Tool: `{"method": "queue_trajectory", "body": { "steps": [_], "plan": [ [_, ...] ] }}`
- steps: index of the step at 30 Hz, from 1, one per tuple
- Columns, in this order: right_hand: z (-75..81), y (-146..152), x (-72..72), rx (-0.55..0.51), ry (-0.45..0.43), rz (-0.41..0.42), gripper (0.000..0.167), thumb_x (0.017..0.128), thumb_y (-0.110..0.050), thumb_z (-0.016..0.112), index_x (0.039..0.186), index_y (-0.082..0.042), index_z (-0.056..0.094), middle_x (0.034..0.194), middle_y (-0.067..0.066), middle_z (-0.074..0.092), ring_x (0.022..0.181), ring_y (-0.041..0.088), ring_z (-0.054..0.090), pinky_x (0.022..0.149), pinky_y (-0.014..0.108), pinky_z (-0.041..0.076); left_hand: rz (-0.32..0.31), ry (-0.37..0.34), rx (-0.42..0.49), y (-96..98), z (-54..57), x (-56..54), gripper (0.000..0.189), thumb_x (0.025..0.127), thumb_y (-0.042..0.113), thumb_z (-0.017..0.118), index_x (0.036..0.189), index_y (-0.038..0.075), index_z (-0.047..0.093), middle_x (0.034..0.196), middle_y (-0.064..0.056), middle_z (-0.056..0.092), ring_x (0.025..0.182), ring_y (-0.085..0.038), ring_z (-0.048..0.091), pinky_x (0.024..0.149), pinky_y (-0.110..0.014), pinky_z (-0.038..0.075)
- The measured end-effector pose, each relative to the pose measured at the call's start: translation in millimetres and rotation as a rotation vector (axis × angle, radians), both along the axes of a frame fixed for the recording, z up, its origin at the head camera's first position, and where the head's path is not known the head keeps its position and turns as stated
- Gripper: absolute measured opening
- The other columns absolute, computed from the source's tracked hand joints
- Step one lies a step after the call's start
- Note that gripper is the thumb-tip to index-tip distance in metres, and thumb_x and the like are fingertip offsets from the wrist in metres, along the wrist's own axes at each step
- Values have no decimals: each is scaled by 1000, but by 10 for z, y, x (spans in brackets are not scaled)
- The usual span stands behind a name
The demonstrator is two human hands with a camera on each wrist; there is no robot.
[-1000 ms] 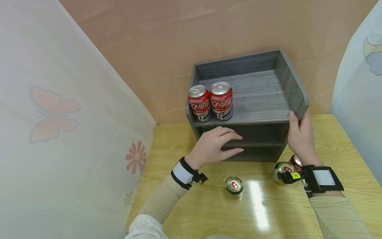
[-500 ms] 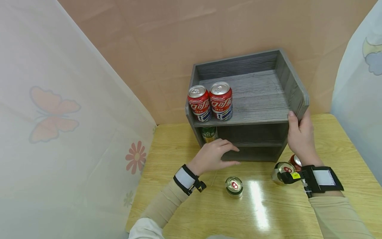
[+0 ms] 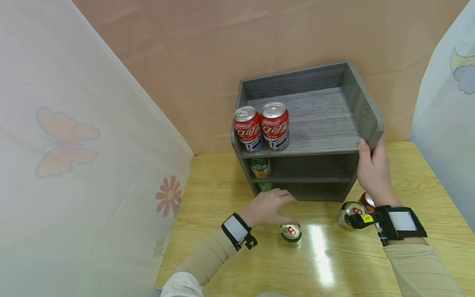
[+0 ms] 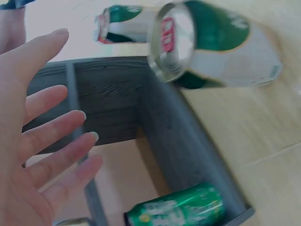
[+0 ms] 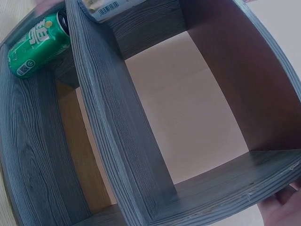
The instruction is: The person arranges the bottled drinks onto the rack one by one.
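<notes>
A grey wooden shelf [image 3: 315,117] stands on the table. My right hand [image 3: 374,173] grips its right side edge, thumb in front. My left hand [image 3: 267,208] is below the shelf's front, fingers apart and holding nothing. Close by it stands a green-and-white can [image 3: 291,235] with a gold top, partly behind the thumb in the head view. Two red cola cans, one at the left end [image 3: 247,130] and one beside it [image 3: 275,128], are on the top level. A green-and-gold can [image 3: 261,167] sits on the middle level, and a green can [image 4: 178,207] lies low at the left.
To the right, near my right wrist, stand another gold-topped can [image 3: 351,212] and a red can [image 3: 367,201], both partly hidden. The wooden table [image 3: 230,264] reaches to cloth walls at the left [image 3: 111,198], back and right.
My left hand has drawn down and back from the shelf's middle level toward the can on the table, uncovering the green-and-gold can and the lower green can. My right hand has stayed put.
</notes>
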State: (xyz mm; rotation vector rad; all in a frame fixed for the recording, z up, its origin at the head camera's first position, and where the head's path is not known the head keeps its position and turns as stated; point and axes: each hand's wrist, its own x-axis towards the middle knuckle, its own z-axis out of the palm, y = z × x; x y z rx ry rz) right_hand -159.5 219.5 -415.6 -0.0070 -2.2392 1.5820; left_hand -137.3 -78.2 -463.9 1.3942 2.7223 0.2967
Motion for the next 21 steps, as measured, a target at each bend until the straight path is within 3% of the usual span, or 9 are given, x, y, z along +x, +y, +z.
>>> {"method": "queue_trajectory", "body": {
  "steps": [8,13,19,21],
  "plan": [
    [2,3,-1,0,-6,8,48,111,-31,34,158,-22,25,159,12,31,148,20,25,121,37,13,55,-189,-186,33,-229,135,79,83,76,63,143,24,59,143,5,55,114,-9,62,87,-22,52],
    [-4,0,-5,4,9,5,48,111,-30,34,158,-22,26,159,12,31,147,18,25,120,35,13,39,-184,-216,60,-353,212,83,78,78,68,140,23,61,136,7,58,106,-5,62,82,-18,51],
    [-9,0,-11,3,25,9,48,111,-29,35,158,-23,27,160,10,31,148,16,24,120,33,12,47,-171,-260,90,-433,303,88,77,79,69,144,23,56,135,8,58,108,-3,60,93,-29,50],
    [-9,3,-12,3,25,11,48,111,-28,34,158,-23,26,160,9,30,148,15,24,120,33,12,51,-170,-277,97,-447,325,91,77,80,67,147,24,53,137,7,57,109,-4,60,91,-29,51]
  ]
}}
